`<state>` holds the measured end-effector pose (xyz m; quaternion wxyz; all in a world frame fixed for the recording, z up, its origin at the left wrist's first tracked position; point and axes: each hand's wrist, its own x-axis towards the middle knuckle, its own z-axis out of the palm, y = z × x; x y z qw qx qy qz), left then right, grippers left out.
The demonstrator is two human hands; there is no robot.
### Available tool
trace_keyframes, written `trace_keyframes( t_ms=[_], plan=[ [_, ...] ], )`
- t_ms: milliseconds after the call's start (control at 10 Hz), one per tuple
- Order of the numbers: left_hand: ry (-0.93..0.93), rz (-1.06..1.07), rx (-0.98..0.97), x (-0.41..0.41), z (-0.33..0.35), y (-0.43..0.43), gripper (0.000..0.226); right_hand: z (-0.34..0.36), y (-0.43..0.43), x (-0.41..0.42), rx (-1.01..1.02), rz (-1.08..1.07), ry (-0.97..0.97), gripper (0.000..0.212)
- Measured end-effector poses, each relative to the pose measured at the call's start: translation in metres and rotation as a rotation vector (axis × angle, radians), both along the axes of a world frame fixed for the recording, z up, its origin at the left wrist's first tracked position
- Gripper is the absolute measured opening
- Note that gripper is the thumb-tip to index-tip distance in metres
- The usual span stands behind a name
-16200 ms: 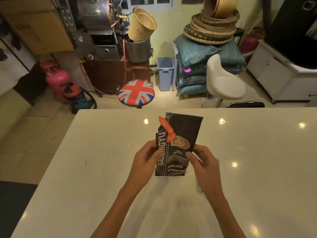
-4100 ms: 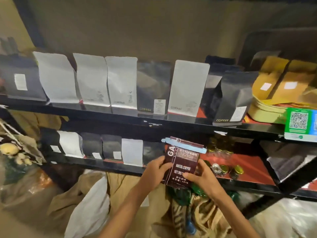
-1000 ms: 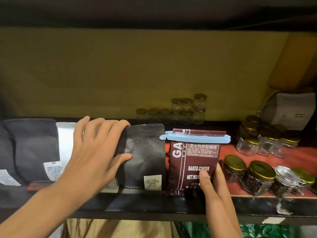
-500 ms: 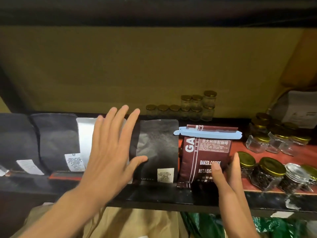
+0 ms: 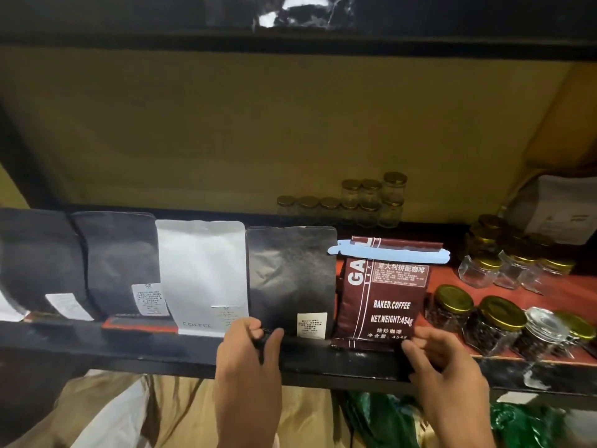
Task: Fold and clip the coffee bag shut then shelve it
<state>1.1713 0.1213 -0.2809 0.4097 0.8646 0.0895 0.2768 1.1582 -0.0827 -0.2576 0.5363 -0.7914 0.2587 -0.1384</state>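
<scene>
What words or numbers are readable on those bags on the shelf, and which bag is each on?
"GA", cut off by the blue clip: maroon coffee bag.
"BAKED.COFFEE": same bag.
"NET.WEIGHT:454g": same bag.
Chinese lines on it: too blurred to quote.
"COFFEE": bottom of the white bag.
White stickers on the black bags: too small to read.
Jars: no readable labels.

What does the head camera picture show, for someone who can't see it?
A dark red coffee bag, clipped shut with a pale blue clip, stands on a black shelf between a black pouch and gold-lidded glass jars. Two bare hands, left and right, touch the bags' bottom edges.
</scene>
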Motion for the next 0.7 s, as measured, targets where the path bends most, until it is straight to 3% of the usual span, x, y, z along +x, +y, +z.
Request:
trace_keyframes(
  t_ms=[400, 500, 600, 700],
  plan=[
    [0.019, -0.010, -0.047, 0.001, -0.005, 0.004, 0.023, -0.011, -0.002, 0.003, -0.144, 0.001, -0.072, 0.012],
    [0.009, -0.071, 0.073, -0.003, -0.013, 0.010, 0.027, -0.013, -0.002, 0.000, -0.200, -0.001, -0.094, 0.011],
    [0.009, -0.170, 0.066, -0.017, -0.008, 0.013, 0.033, -0.009, 0.005, -0.011, -0.216, 0.027, -0.084, 0.015],
    [0.072, -0.294, -0.074, -0.031, 0.004, 0.019, 0.038, -0.008, 0.019, -0.030, -0.235, 0.130, -0.057, 0.031]
  ],
)
